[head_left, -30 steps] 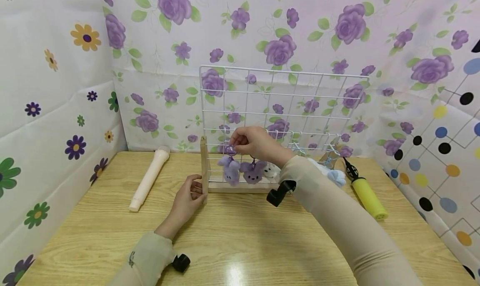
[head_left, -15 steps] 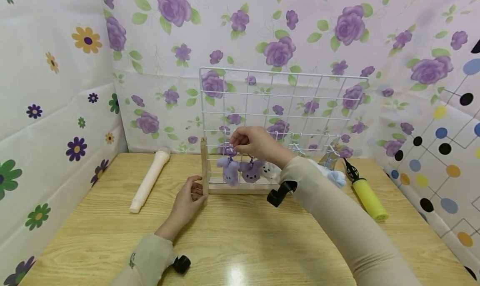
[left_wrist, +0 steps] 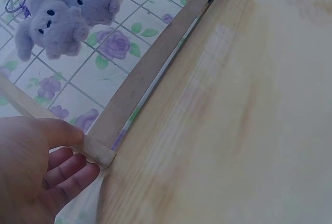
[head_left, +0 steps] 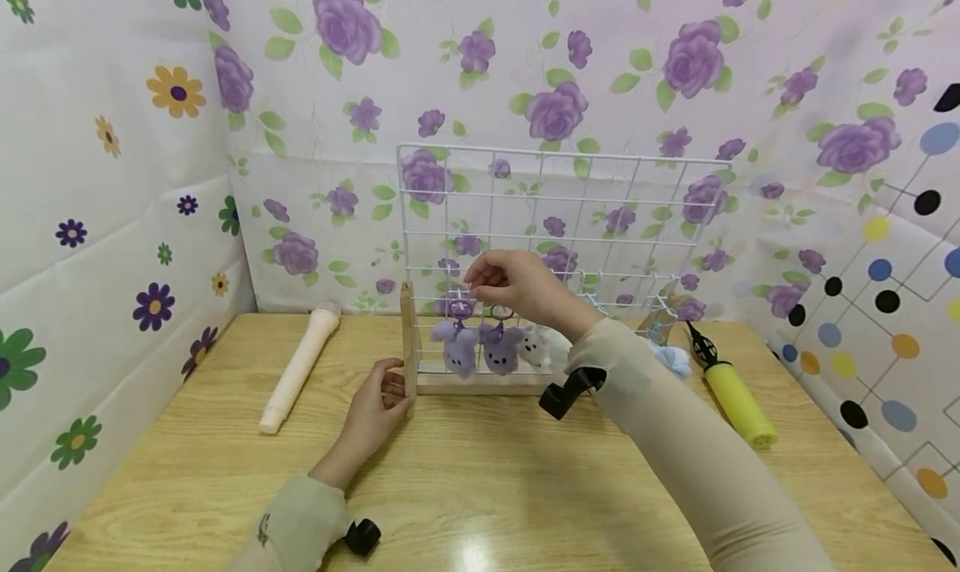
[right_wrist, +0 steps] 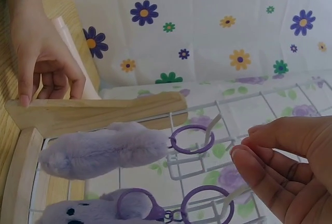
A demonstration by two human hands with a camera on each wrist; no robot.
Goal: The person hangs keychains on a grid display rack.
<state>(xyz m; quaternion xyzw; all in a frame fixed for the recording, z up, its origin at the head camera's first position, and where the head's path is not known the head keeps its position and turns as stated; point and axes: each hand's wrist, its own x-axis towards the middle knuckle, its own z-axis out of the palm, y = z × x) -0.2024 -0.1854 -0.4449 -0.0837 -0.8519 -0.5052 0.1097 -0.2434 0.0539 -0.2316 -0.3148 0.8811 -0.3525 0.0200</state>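
My left hand [head_left: 372,413] grips the front left corner of the rack's wooden base [left_wrist: 150,71], with the thumb on the wood and fingers curled beside it. A lavender plush keychain [head_left: 456,351] hangs by its purple ring [right_wrist: 193,139] from a white hook on the wire grid [head_left: 517,195]. My right hand [head_left: 517,284] is just right of that hook, thumb and forefinger close together, with nothing between them. A second lavender plush keychain [head_left: 501,348] hangs beside the first. Right of it hangs a white plush [head_left: 536,347], partly hidden by my right arm.
A pale tube-shaped stick [head_left: 300,368] lies left of the rack. To the right lies a yellow hand pump [head_left: 738,401] with a black nozzle. Blue plush [head_left: 671,359] hangs at the rack's right end, behind my forearm. Patterned cloth [head_left: 120,222] encloses the table.
My right hand's fingers have let go of the leftmost keychain's ring and moved slightly right. The keychain now hangs from its hook. My left hand stays at the base.
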